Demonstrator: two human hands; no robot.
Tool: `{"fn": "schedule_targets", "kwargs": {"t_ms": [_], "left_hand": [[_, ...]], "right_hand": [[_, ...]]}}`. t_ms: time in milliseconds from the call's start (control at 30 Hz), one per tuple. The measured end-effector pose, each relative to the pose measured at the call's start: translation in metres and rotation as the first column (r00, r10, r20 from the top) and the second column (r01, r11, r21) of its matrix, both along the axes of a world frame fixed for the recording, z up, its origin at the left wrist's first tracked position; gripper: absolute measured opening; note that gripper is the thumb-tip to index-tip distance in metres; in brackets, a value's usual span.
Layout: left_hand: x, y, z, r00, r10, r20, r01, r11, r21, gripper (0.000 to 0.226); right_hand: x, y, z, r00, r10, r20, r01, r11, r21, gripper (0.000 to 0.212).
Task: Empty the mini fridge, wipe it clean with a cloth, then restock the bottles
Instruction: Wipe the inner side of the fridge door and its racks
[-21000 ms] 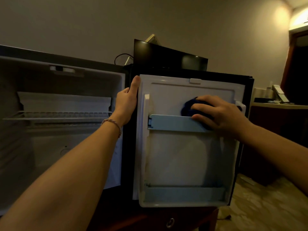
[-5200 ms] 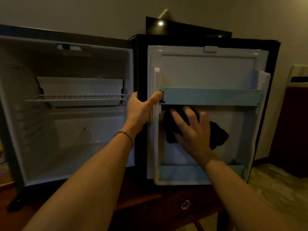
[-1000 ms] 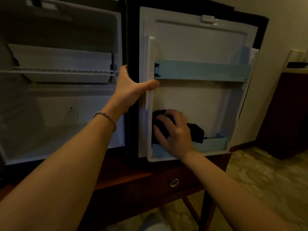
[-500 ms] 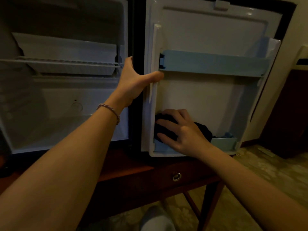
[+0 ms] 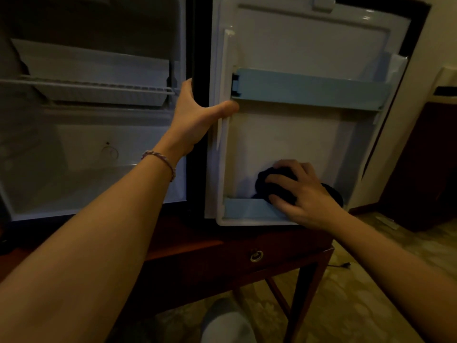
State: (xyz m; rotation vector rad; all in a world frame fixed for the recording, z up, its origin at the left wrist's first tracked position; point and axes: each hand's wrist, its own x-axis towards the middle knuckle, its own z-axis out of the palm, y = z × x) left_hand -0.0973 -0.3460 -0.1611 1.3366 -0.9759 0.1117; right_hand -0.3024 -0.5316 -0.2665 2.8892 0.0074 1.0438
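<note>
Standing on a dark wooden table (image 5: 197,251) with a ring-pull drawer (image 5: 256,256), the mini fridge (image 5: 94,149) fills the left and centre of the head view, its white cavity holding only a wire shelf (image 5: 94,88) in front of a white tray. Its door (image 5: 296,134) is swung wide open to the right, showing the pale inner liner with a light blue upper rail (image 5: 309,88) and a light blue lower rail (image 5: 247,209) along the bottom pocket. No bottles can be seen in the cavity or on the door. The left hand (image 5: 195,115) grips the hinge-side edge of the door, fingers wrapped behind it and thumb lying across the liner just below the upper rail; a thin bracelet (image 5: 160,160) circles that wrist. The right hand (image 5: 299,191) lies low on the door, fingers spread and pressing a dark cloth (image 5: 269,184) against the liner just above the lower rail, the cloth bunched under the palm and showing on both sides of the hand.
</note>
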Motion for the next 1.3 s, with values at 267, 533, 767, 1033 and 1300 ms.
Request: {"fn": "schedule_targets", "kwargs": {"t_ms": [267, 533, 767, 1033, 1300], "left_hand": [[-0.006, -0.002, -0.004, 0.999, 0.032, 0.002, -0.032, 0.999, -0.028, 0.121], [-0.008, 0.0, -0.005, 0.998, 0.066, -0.004, -0.066, 0.997, -0.038, 0.118], [-0.002, 0.002, -0.003, 0.998, 0.044, -0.04, -0.045, 0.999, -0.026, 0.129], [-0.007, 0.002, -0.003, 0.997, 0.063, -0.04, -0.063, 0.998, 0.001, 0.13], [-0.027, -0.003, -0.035, 0.986, 0.157, -0.06, -0.16, 0.986, -0.047, 0.127]], "right_hand": [[0.034, 0.043, -0.001, 0.998, 0.05, 0.043, -0.047, 0.997, -0.061, 0.04], [0.053, 0.057, -0.009, 0.984, 0.138, 0.109, -0.125, 0.985, -0.118, 0.033], [0.028, 0.026, -0.006, 0.998, 0.056, 0.013, -0.054, 0.994, -0.1, 0.041], [-0.028, -0.038, -0.003, 0.997, -0.046, 0.067, 0.05, 0.997, -0.065, 0.044], [-0.011, -0.029, -0.015, 0.986, -0.067, 0.152, 0.056, 0.996, 0.074, 0.037]]}}
